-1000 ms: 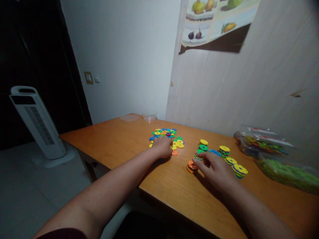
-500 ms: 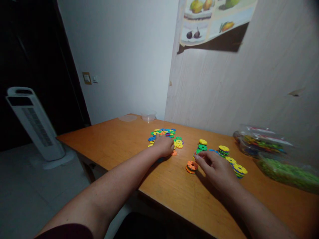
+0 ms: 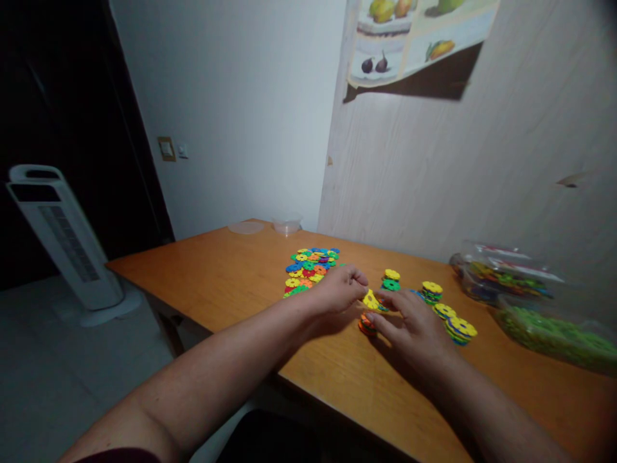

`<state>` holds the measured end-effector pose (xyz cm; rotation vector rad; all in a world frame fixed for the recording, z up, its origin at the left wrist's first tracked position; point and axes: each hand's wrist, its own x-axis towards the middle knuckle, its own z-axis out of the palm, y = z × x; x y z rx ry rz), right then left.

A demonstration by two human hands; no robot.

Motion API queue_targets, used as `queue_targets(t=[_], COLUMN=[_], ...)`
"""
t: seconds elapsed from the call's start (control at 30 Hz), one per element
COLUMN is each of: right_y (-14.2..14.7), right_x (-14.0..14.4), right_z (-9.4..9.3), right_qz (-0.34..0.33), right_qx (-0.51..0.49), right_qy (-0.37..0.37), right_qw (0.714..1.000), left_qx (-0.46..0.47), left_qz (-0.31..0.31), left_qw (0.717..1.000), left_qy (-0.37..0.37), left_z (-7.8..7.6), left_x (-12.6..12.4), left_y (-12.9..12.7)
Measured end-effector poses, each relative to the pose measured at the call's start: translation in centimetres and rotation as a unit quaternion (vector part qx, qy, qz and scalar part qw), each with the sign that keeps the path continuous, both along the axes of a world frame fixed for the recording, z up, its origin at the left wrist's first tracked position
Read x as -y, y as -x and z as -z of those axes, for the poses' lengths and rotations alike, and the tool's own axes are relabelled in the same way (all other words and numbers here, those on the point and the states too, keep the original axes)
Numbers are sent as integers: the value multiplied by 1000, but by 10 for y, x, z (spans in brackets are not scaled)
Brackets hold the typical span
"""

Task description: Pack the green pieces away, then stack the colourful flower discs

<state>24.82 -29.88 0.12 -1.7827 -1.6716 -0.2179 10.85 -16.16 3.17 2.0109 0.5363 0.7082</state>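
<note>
My left hand [image 3: 341, 289] is closed in a pinch, its fingertips at a tilted yellow flower-shaped disc [image 3: 370, 299] in the gap between my two hands. My right hand [image 3: 417, 319] faces it, thumb and fingers apart around that disc. Below the right thumb stands a short stack of discs with orange on top [image 3: 367, 325], partly covered by the thumb. A loose pile of mixed-colour discs [image 3: 308, 267] lies to the left of my hands. Just behind the right fingers is a stack topped with a green disc [image 3: 391, 285].
More sorted stacks, such as a yellow-topped one [image 3: 432, 288] and another [image 3: 461, 328], stand right of my hands. Clear boxes [image 3: 511, 276] of coloured pieces and a tub of green pieces [image 3: 554, 331] sit farther right. An empty clear bowl [image 3: 286, 224] and lid [image 3: 245, 227] lie at the back.
My left hand has moved right from the loose pile to my right hand, and a yellow disc now shows between them. The right hand has shifted only slightly, its thumb lower over the orange-topped stack.
</note>
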Motion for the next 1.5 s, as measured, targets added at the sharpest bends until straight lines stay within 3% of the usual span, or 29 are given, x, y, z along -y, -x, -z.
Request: queue_targets(t=[0.17, 0.27, 0.37, 0.5, 0.63, 0.83, 1.2, 1.4, 1.5], right_y=[0, -3, -7, -9, -9, -12, -10, -11, -12], right_x=[-1, -3, -4, -3, -2, -3, -3, -4, -4], right_z=[0, 0, 0, 1, 1, 1, -1, -1, -1], right_qz=[0, 0, -3, 5, 17, 28, 45, 45, 50], right_qx=[-38, -56, -34, -14, -29, -44, -41, -46, -53], right_qy=[2, 24, 52, 85, 91, 70, 44, 21, 7], right_qw=[999, 998, 998, 996, 995, 996, 997, 998, 997], left_qx=[18, 22, 6, -69, -185, -295, -370, -359, -332], left_qz=[24, 32, -4, -55, -73, -73, -77, -89, -131], left_qw=[997, 997, 1000, 991, 960, 895, 860, 852, 859], left_qy=[73, 67, 23, -100, -199, -326, -342, -369, -367], left_z=[1, 6, 12, 14, 13, 13, 10, 9, 8], left_x=[8, 3, -11, -35, -49, -47, -63, -60, -59], left_y=[2, 1, 3, 12, 23, 24, 13, 10, 10])
